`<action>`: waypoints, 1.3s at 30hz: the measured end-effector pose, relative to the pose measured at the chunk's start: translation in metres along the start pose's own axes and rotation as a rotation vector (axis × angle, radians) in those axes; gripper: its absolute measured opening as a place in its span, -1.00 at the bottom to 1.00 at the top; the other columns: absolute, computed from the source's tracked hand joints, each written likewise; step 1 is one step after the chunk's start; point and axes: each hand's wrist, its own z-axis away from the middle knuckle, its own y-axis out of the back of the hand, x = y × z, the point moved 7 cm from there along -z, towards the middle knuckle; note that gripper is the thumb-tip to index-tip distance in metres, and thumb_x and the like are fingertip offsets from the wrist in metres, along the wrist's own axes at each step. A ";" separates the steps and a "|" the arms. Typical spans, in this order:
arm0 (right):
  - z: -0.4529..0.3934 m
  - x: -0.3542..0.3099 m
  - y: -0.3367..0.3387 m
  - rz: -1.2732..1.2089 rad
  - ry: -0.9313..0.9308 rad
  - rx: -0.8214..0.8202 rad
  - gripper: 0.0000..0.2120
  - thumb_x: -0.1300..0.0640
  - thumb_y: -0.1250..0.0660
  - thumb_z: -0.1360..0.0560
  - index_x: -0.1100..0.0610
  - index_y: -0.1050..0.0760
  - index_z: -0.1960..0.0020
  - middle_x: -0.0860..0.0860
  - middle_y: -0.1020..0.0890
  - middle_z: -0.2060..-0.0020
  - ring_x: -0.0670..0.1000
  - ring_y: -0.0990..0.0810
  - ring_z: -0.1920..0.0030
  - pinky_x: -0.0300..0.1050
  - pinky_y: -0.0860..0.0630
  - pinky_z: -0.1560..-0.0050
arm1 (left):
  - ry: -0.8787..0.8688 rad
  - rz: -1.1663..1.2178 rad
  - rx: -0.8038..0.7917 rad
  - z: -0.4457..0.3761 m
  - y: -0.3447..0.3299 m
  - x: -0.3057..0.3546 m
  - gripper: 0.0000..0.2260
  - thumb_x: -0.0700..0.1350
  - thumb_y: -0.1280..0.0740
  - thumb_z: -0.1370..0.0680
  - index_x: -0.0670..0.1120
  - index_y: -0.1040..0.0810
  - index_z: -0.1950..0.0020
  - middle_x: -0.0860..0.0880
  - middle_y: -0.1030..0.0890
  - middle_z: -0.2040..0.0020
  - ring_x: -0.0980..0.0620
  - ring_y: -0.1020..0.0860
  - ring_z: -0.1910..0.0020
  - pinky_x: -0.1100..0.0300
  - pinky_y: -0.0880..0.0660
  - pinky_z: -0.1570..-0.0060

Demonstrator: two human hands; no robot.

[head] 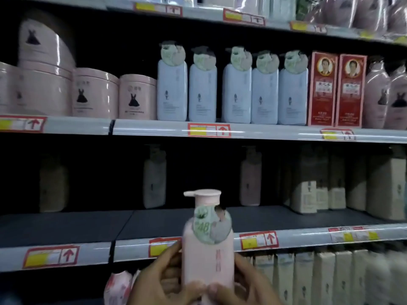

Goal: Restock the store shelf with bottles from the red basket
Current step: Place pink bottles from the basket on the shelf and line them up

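Note:
I hold a pink pump bottle [208,243] upright in front of the middle shelf [154,225]; it has a round green tag at its neck. My left hand [163,280] grips its left side and my right hand [244,285] grips its right side, thumbs meeting low on the front. The bottle's top reaches the level of the dark shelf board, which is mostly bare, with three bottles [251,177] standing far back. The red basket is out of sight.
Pale blue pump bottles [236,93], pink tubs [94,93] and red boxes [322,89] fill the upper shelf. Beige boxes [308,183] crowd the middle shelf's right end. More bottles [330,280] line the lower shelf at right; a pink pack [119,287] sits low left.

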 end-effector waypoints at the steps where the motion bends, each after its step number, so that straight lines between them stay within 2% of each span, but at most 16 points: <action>1: -0.007 -0.005 0.013 0.035 -0.005 0.023 -0.60 0.32 -0.51 -0.39 -0.03 -0.66 -0.14 -0.12 -0.77 0.06 -0.18 -0.73 0.03 -0.41 -0.57 0.10 | -0.048 0.051 0.033 -0.009 -0.003 0.007 -0.46 -0.32 -0.65 -0.21 0.18 -0.63 0.00 0.16 -0.73 0.19 0.17 -0.70 0.26 0.37 -0.55 0.38; 4: -0.030 -0.031 0.060 0.190 0.133 0.114 -0.57 0.35 -0.50 -0.45 0.01 -0.59 -0.24 -0.12 -0.75 -0.05 -0.15 -0.70 -0.08 -0.36 -0.57 0.01 | -0.201 0.031 0.000 -0.042 -0.031 0.039 -0.43 -0.30 -0.62 -0.30 0.23 -0.53 -0.08 0.38 -0.67 0.10 0.33 -0.66 0.12 0.46 -0.53 0.28; 6: -0.055 -0.049 0.084 0.237 0.210 0.135 -0.57 0.28 -0.50 -0.47 -0.01 -0.55 -0.28 -0.07 -0.73 -0.10 -0.19 -0.68 -0.10 -0.39 -0.56 -0.01 | -0.255 0.063 0.024 -0.074 -0.047 0.056 -0.44 -0.34 -0.59 -0.33 0.16 -0.52 -0.16 0.27 -0.71 0.08 0.33 -0.66 0.08 0.46 -0.53 0.22; 9: -0.089 -0.072 0.116 0.490 0.338 0.151 -0.54 0.12 -0.50 -0.48 -0.30 -0.45 -0.22 -0.08 -0.58 -0.12 -0.28 -0.58 -0.12 -0.41 -0.50 -0.07 | -0.272 0.131 0.063 -0.118 -0.072 0.059 -0.45 -0.38 -0.55 -0.36 0.13 -0.50 -0.15 0.15 -0.67 -0.06 0.27 -0.66 -0.01 0.40 -0.56 0.14; 11: -0.112 -0.069 0.137 0.590 0.330 0.108 -0.51 0.06 -0.49 -0.49 -0.42 -0.40 -0.19 -0.09 -0.52 -0.09 -0.25 -0.55 -0.14 -0.33 -0.51 -0.15 | -0.270 0.132 0.077 -0.140 -0.088 0.050 -0.42 -0.37 -0.54 -0.38 0.13 -0.48 -0.21 0.11 -0.64 -0.15 0.22 -0.65 -0.06 0.37 -0.57 0.11; 13: -0.134 -0.056 0.155 0.639 0.281 0.056 -0.47 0.06 -0.50 -0.49 -0.45 -0.35 -0.21 -0.09 -0.51 -0.10 -0.25 -0.55 -0.14 -0.35 -0.50 -0.17 | -0.242 0.127 0.099 -0.158 -0.101 0.039 -0.37 -0.35 -0.56 -0.38 0.09 -0.44 -0.32 0.09 -0.63 -0.19 0.20 -0.64 -0.07 0.38 -0.57 0.11; 15: -0.151 -0.039 0.174 0.666 0.241 0.060 -0.46 0.07 -0.50 -0.49 -0.41 -0.33 -0.24 -0.07 -0.51 -0.11 -0.28 -0.55 -0.10 -0.46 -0.46 -0.10 | -0.240 0.085 0.112 -0.176 -0.114 0.029 -0.37 -0.34 -0.54 -0.39 0.07 -0.43 -0.35 0.12 -0.62 -0.17 0.27 -0.63 -0.05 0.41 -0.55 0.13; 17: -0.164 -0.024 0.191 0.663 0.213 0.078 -0.52 0.04 -0.49 -0.50 -0.33 -0.37 -0.27 -0.09 -0.55 -0.14 -0.28 -0.56 -0.10 -0.47 -0.46 -0.07 | -0.265 -0.001 0.123 -0.191 -0.129 0.028 -0.41 -0.33 -0.51 -0.44 0.09 -0.43 -0.35 0.19 -0.60 -0.14 0.37 -0.61 0.00 0.45 -0.53 0.13; 20: -0.175 -0.006 0.214 0.579 0.190 0.116 -0.58 0.02 -0.46 -0.52 -0.15 -0.47 -0.34 -0.11 -0.59 -0.21 -0.22 -0.59 -0.19 -0.22 -0.55 -0.20 | -0.257 -0.130 0.131 -0.207 -0.151 0.029 -0.46 -0.25 -0.47 -0.50 0.05 -0.43 -0.42 0.09 -0.61 -0.24 0.26 -0.60 -0.05 0.46 -0.50 0.08; 22: -0.177 -0.001 0.225 0.573 0.184 0.180 -0.52 0.01 -0.46 -0.52 -0.07 -0.46 -0.41 -0.10 -0.58 -0.23 -0.18 -0.57 -0.21 -0.17 -0.55 -0.24 | -0.223 -0.195 0.118 -0.213 -0.162 0.028 -0.43 -0.21 -0.46 -0.51 0.01 -0.37 -0.48 0.04 -0.56 -0.35 0.17 -0.57 -0.14 0.46 -0.48 0.05; 24: -0.179 0.008 0.234 0.535 0.142 0.201 -0.52 0.05 -0.49 -0.50 -0.09 -0.46 -0.38 -0.14 -0.61 -0.20 -0.16 -0.61 -0.19 -0.19 -0.59 -0.17 | -0.187 -0.278 0.064 -0.217 -0.169 0.027 -0.30 -0.20 -0.50 -0.47 0.07 -0.29 -0.53 0.03 -0.54 -0.37 0.10 -0.56 -0.22 0.33 -0.55 -0.05; 27: -0.176 0.031 0.251 0.527 0.002 0.314 -0.54 0.10 -0.63 -0.33 -0.05 -0.53 -0.14 -0.12 -0.70 0.03 -0.16 -0.68 0.02 -0.30 -0.59 0.07 | -0.159 -0.447 0.032 -0.216 -0.174 0.023 -0.20 -0.18 -0.53 -0.35 0.24 -0.27 -0.47 0.02 -0.60 -0.24 0.04 -0.60 -0.17 0.08 -0.60 -0.13; 29: -0.173 0.041 0.258 0.594 -0.062 0.416 -0.63 0.07 -0.67 -0.26 0.05 -0.60 0.02 -0.10 -0.71 0.19 -0.20 -0.67 0.17 -0.37 -0.51 0.22 | -0.135 -0.517 0.083 -0.215 -0.176 0.022 -0.36 -0.14 -0.55 -0.35 0.14 -0.38 -0.36 -0.01 -0.59 -0.21 -0.01 -0.59 -0.17 0.02 -0.59 -0.14; 33: -0.176 0.044 0.262 0.648 -0.083 0.496 -0.77 0.05 -0.62 -0.34 0.05 -0.63 0.08 -0.15 -0.67 0.26 -0.24 -0.62 0.22 -0.39 -0.44 0.30 | -0.053 -0.569 0.117 -0.226 -0.188 0.018 -0.65 -0.10 -0.52 -0.46 -0.06 -0.45 -0.15 -0.08 -0.59 -0.19 -0.07 -0.58 -0.17 -0.01 -0.58 -0.13; 35: -0.181 0.041 0.263 0.669 -0.073 0.523 -0.79 0.05 -0.61 -0.37 0.07 -0.64 0.08 -0.13 -0.67 0.25 -0.21 -0.62 0.21 -0.35 -0.47 0.29 | -0.055 -0.568 0.136 -0.231 -0.193 0.014 -0.71 -0.09 -0.47 -0.51 -0.09 -0.46 -0.14 -0.10 -0.59 -0.18 -0.09 -0.58 -0.16 -0.01 -0.57 -0.11; 39: -0.194 0.047 0.266 0.654 -0.077 0.503 -0.79 0.07 -0.57 -0.41 0.13 -0.66 0.02 -0.03 -0.72 0.16 -0.10 -0.68 0.13 -0.15 -0.62 0.11 | -0.047 -0.580 0.185 -0.246 -0.200 0.007 -0.74 -0.10 -0.43 -0.54 -0.11 -0.45 -0.15 -0.12 -0.55 -0.19 -0.13 -0.55 -0.18 -0.02 -0.56 -0.11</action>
